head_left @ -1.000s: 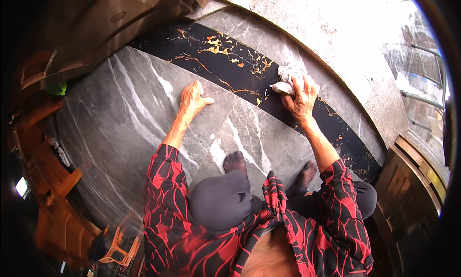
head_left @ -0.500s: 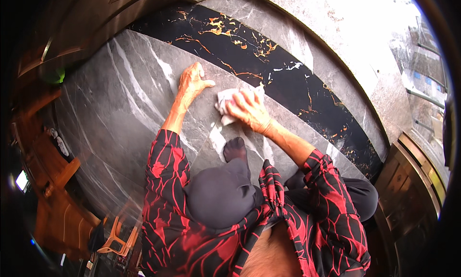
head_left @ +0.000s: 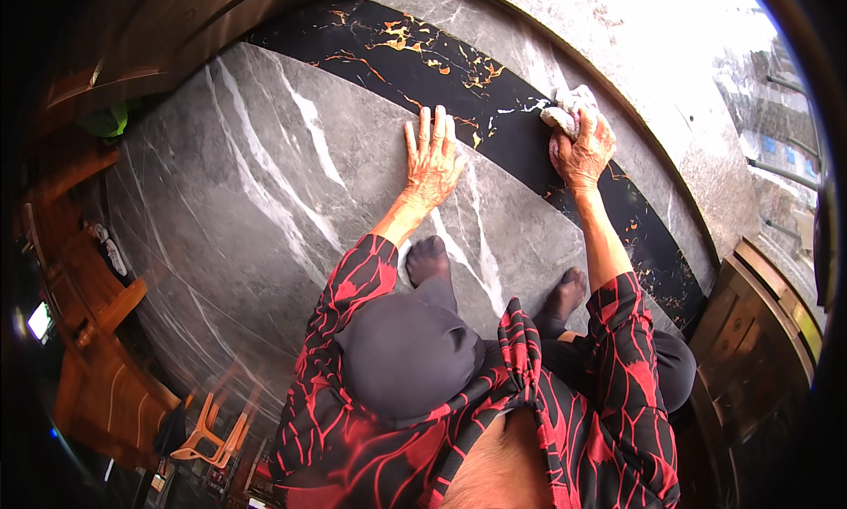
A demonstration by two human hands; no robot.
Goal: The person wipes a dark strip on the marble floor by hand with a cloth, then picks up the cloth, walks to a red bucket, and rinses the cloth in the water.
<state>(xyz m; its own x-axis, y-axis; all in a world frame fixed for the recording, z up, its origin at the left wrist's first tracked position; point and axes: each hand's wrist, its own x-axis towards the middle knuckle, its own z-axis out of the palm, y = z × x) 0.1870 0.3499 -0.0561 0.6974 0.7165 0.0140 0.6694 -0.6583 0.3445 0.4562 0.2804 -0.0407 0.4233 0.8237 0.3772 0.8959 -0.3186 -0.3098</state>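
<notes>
My right hand (head_left: 583, 153) grips a bunched white cloth (head_left: 565, 110) with faint pinkish patches. The cloth lies against the far edge of the black stone strip (head_left: 516, 130), which carries orange and white veins, and reaches onto the grey stone beyond it. Flat on the grey marbled floor (head_left: 291, 165), my left hand (head_left: 432, 160) has its fingers spread, their tips at the near edge of the black strip. Nothing is in that hand. Part of the cloth is hidden by my right fingers.
My two stockinged feet (head_left: 429, 260) rest on the floor close to my arms. A dark wooden door (head_left: 759, 324) stands at the right, beside a raised pale stone ledge (head_left: 653, 77). Wooden furniture (head_left: 106, 368) and an orange-brown stool (head_left: 212, 434) are at the left.
My right hand has carried the cloth away and to the right, from the grey floor across the black strip. My left hand has shifted right and now lies flat with fingers spread.
</notes>
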